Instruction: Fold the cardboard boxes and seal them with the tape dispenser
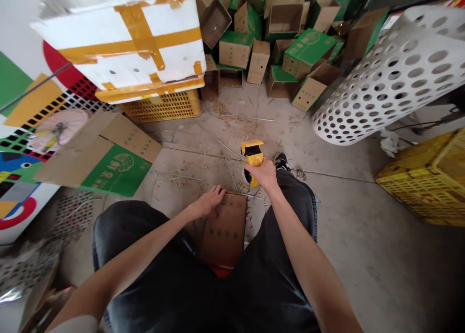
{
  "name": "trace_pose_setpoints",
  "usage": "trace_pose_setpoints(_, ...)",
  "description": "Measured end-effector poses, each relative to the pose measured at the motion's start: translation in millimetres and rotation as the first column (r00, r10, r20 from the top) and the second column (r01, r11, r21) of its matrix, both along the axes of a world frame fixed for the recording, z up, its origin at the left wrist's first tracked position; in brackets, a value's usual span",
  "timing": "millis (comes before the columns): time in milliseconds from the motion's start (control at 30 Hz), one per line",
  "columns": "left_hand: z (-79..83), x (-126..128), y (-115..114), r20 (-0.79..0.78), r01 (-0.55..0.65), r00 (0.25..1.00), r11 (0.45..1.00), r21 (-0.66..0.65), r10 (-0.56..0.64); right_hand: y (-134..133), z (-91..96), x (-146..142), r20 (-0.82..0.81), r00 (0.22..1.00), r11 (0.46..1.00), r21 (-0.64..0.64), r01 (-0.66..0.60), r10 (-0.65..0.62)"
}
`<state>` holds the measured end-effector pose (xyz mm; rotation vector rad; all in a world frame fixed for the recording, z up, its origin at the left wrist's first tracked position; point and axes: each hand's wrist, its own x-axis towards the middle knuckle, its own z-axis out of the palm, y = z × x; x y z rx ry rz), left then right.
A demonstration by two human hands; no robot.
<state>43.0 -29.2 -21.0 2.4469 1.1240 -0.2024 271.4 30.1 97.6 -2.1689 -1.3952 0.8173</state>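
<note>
Right hand grasped yellow tape dispenser, held beyond box's far right corner. Left hand touched far left corner of brown cardboard box; could not tell if fingers gripped. Box sat between person's legs. Around: littered floor; green-and-brown cartons heaped ahead; taped white foam box on yellow crate, left.

Two bare hands, one yellow handheld tape dispenser, one brown cardboard box at hand, one white perforated cylinder, over ten heaped green-and-brown cardboard cartons
</note>
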Motion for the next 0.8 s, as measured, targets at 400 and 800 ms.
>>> trace_pose_setpoints(400, -8.2, 1, 4, -0.029, 0.003, 1.000, 1.000, 0.022, -0.003, 0, -1.2, -1, 0.035, 0.999, 1.000, -0.005, -0.028, 0.029)
trace_pose_setpoints(800, -3.8, -14, 12, -0.019, -0.003, 1.000, 0.997, -0.077, 0.002, -1, -0.3, -1, 0.037, 0.999, 0.999, -0.024, -0.032, 0.033)
